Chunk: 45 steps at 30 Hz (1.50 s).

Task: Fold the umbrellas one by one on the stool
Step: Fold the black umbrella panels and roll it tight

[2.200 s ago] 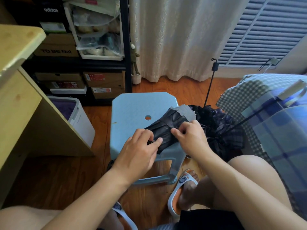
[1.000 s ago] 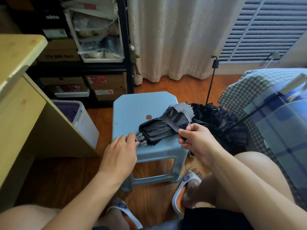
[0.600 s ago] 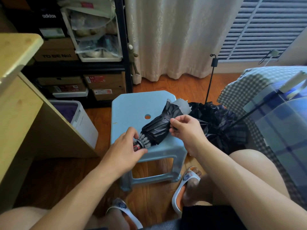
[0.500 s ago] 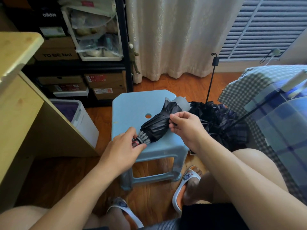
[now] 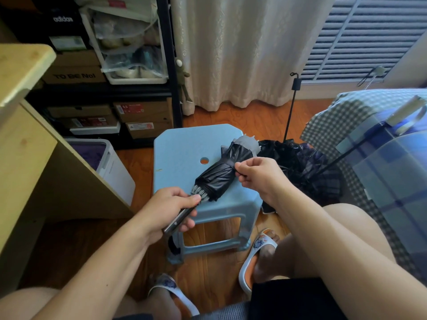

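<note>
Left hand (image 5: 169, 207) clenched round the handle (image 5: 178, 219) of the black umbrella (image 5: 218, 175), shaft end pointing toward the person. Right hand (image 5: 258, 175) pinching what looks like the closure strap at the bundle's far side, thumb and fingers curled tight on it; the strap itself is too small to make out clearly.

Black umbrella lies diagonally across the near right part of the blue stool (image 5: 184, 146), canopy rolled up, grey rib tips showing at both ends. Handle overhangs the stool's front edge.

Handling, as a judgement: light, compact. Canopy fabric thin, slick and soft, likely to unroll if the strap goes slack. Ribs and shaft stiff; rib tips thin and probably easy to bend. Best hold is the rigid handle for steadying, and the strap end for wrapping; squeezing the mid-bundle would only bunch the pleats.

Count: three umbrellas in view. One black on the stool, nearly done. One dark plaid umbrella (image 5: 307, 172) slumped on the floor just right of the stool, its shaft standing up, unfolded. One blue check umbrella (image 5: 392, 172) open at far right, in front of the checked bedding (image 5: 346, 112). One stool. Two hands, both occupied.

Beyond: wooden desk (image 5: 23, 125) at left, shelf of shoe boxes (image 5: 143, 116), curtain (image 5: 242, 49).
</note>
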Available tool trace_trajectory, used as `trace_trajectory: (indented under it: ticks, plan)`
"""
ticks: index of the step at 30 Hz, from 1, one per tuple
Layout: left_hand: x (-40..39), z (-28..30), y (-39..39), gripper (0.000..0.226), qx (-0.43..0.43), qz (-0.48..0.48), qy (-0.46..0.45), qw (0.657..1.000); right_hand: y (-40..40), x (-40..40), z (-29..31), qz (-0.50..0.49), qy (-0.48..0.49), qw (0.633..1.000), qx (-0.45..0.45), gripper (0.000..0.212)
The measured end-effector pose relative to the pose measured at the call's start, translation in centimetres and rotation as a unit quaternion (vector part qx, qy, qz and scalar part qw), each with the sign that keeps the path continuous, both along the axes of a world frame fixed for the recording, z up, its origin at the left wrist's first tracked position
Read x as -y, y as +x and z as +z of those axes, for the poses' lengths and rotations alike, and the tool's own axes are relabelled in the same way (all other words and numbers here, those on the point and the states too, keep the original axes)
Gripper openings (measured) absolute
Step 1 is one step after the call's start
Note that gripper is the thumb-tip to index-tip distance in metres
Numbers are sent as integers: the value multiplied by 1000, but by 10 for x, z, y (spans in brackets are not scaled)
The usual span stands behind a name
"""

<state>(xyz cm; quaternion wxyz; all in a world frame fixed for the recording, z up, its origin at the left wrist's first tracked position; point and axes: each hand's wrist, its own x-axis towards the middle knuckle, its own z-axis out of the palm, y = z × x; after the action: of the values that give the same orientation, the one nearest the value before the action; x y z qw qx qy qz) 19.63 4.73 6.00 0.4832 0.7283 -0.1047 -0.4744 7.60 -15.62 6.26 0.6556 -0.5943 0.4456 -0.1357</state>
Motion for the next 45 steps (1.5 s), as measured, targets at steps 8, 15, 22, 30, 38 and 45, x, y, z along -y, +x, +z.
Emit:
trace_trajectory:
  ticks: [8, 15, 22, 30, 38, 45]
  plan:
    - [-3, -2, 5, 27, -38, -10, 8, 999, 3, -5, -11, -30, 40, 998, 44, 9]
    - [-4, -2, 4, 28, -63, -21, 5, 998, 3, -2, -11, -67, 174, 980, 75, 12]
    - [-5, -4, 7, 27, -87, -32, 0, 996, 4, -4, -6, -2, 139, 989, 41, 13]
    - [-6, -4, 9, 28, -83, -27, 4, 996, 4, -4, -5, -21, 45, 999, 16, 16]
    - [-5, -6, 9, 27, -87, -24, 1, 996, 6, -9, -4, -19, 47, 999, 12, 15]
    - [-7, -7, 8, 26, -92, -19, 0, 996, 7, -1, -2, -29, 43, 999, 4, 14]
